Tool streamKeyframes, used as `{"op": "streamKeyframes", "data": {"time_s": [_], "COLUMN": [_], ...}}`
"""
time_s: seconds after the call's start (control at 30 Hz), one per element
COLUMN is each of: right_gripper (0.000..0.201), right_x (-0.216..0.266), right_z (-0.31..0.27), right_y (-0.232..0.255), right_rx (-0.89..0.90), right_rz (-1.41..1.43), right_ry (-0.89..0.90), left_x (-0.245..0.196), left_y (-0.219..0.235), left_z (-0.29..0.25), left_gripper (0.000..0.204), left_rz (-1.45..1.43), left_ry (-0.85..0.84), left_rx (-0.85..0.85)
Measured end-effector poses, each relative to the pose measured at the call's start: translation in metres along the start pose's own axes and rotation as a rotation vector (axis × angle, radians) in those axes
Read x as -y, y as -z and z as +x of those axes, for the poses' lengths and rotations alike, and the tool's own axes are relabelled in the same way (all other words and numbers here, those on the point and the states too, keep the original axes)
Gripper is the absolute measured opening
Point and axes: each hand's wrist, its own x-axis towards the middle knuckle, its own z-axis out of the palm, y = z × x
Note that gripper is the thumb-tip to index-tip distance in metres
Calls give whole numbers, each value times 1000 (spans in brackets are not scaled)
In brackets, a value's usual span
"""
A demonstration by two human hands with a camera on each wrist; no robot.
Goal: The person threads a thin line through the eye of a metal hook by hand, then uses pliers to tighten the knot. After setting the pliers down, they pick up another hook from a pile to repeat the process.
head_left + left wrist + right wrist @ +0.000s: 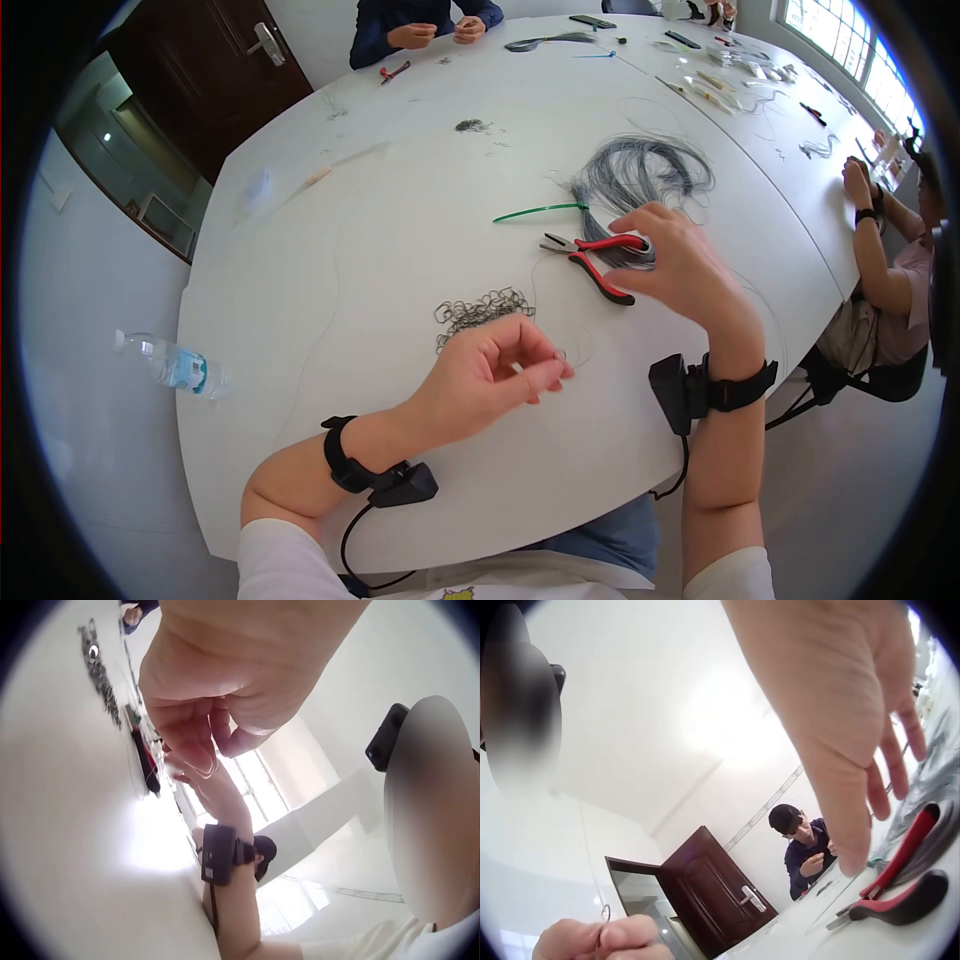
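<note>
My left hand [485, 375] is raised over the near part of the table, thumb and fingertips pinching a small bent metal wire loop [606, 911]. A thin strand trails by those fingertips. Just beyond lies a pile of small bent metal pieces [490, 305]. My right hand [685, 265] reaches over the pliers [606, 281], its fingers spread apart around the red-and-black handles without gripping them. The pliers' handles are splayed, jaws pointing left. Behind that hand, partly hidden, lies a bundle of long grey strands [645, 170] bound with a green cable tie [540, 212].
A small dark heap [472, 126] lies farther back on the white table [400, 230]. A plastic bottle [178, 366] is at the left edge. One person [425, 30] sits across the table, another [890, 250] at the right. Packets and tools [740, 75] cover the far right.
</note>
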Motion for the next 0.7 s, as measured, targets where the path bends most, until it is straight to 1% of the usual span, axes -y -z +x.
{"op": "streamKeyframes", "data": {"time_s": [0.03,0.07,0.13,0.17,0.23,0.27,0.33,0.37,0.43,0.47,0.5,0.63,0.7], "right_gripper": [43,43,48,48,45,45,39,35,33,31,28,27,25], "right_x": [5,9,13,12,8,6,3,6,6,4,2,0,8], "right_z": [-3,-3,-4,-3,0,0,1,3,8,10,11,13,15], "right_y": [-3,-7,-15,-17,-21,-23,-29,-30,-34,-35,-37,-35,-30], "right_rx": [38,48,51,59,57,74,-50,-41,-11,-2,-40,-27,-97], "right_rz": [9,4,-177,-178,-198,-202,-252,-289,-277,-274,-279,-250,-192], "right_ry": [-22,-28,8,-4,14,2,115,100,102,107,133,154,213], "left_x": [4,6,9,11,18,20,18,19,22,22,22,23,24], "left_y": [-1,1,6,9,14,15,18,19,19,19,19,20,20], "left_z": [-1,-1,-4,-5,-4,-3,-4,-4,-4,-4,-4,-3,-2], "left_gripper": [7,7,6,6,6,6,6,6,6,6,7,7,6], "left_rz": [-49,-61,-146,-153,-189,-206,-197,-211,-223,-232,-235,-257,-270], "left_ry": [31,35,113,123,157,169,172,186,125,136,120,101,88], "left_rx": [23,26,53,61,19,26,23,18,11,8,-13,-38,-43]}}
